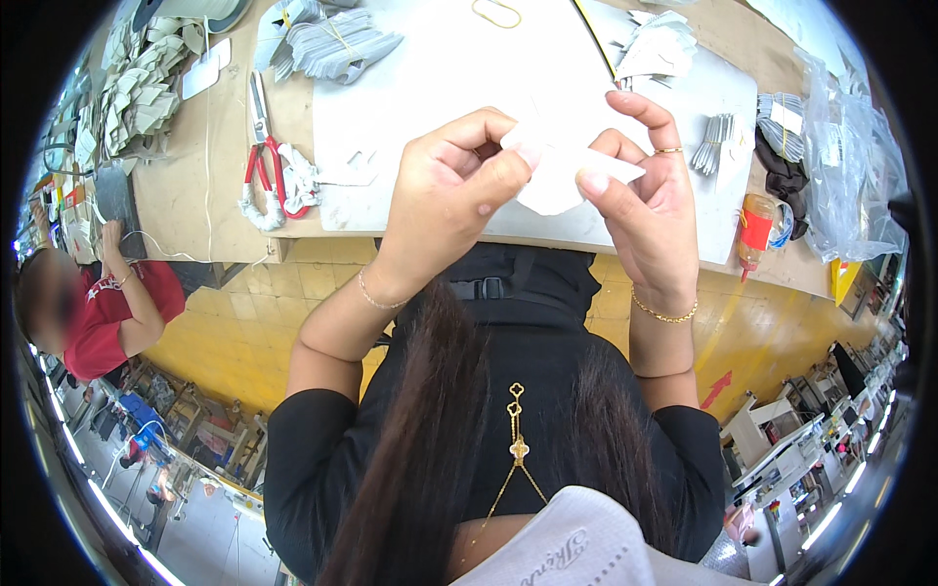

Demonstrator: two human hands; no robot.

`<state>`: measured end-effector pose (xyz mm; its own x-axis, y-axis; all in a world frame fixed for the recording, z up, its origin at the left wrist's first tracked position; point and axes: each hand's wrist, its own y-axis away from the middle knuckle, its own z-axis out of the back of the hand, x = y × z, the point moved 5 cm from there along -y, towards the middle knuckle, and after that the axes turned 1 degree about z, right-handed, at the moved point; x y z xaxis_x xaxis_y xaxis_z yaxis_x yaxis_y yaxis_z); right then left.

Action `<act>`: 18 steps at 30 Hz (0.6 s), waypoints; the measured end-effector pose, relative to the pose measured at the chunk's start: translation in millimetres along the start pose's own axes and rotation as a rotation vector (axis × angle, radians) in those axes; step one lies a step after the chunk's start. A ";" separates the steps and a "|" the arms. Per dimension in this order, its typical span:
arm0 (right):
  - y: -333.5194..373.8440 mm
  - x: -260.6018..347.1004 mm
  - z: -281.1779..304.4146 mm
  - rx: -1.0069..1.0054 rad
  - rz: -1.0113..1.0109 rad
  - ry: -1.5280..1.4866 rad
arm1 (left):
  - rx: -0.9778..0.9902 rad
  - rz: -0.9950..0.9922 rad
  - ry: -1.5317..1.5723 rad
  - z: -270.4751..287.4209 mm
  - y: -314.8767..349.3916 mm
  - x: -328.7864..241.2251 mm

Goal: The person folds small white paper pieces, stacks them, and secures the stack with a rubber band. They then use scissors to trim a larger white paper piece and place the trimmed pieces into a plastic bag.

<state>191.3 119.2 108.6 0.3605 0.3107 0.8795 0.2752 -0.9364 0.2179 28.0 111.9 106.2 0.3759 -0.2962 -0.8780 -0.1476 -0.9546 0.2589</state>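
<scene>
A small, thin white piece [552,181] is held up over the near part of the table, in front of my body. My left hand [445,186] pinches its left side between thumb and forefinger. On the other side, my right hand [645,195] grips it near a pointed corner, with thumb and forefinger closed and the other fingers raised. Whether the piece is cloth or paper I cannot tell; glare washes out its outline against the white sheet [357,215] covering the table.
Red-handled scissors [261,161], their grips wrapped in white, lie to the left. Grey cut pieces [342,49] are bundled at the back. To the right are a bottle with a red label [754,232] and a clear plastic bag [850,176]. A person in red [122,317] works at far left.
</scene>
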 end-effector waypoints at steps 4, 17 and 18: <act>-2.6 10.7 2.0 0.021 0.091 0.496 | 0.007 -0.012 -0.227 5.4 -1.4 -4.7; -11.5 6.5 5.4 0.156 -0.049 0.453 | 0.055 0.114 -0.199 9.7 -4.6 4.8; -10.8 5.2 6.1 0.134 -0.049 0.437 | 0.060 0.123 -0.151 10.1 -4.9 6.1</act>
<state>195.6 131.9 108.2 -0.0575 0.2286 0.9718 0.4061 -0.8839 0.2320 21.8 115.1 95.5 0.2106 -0.3979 -0.8929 -0.2402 -0.9065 0.3473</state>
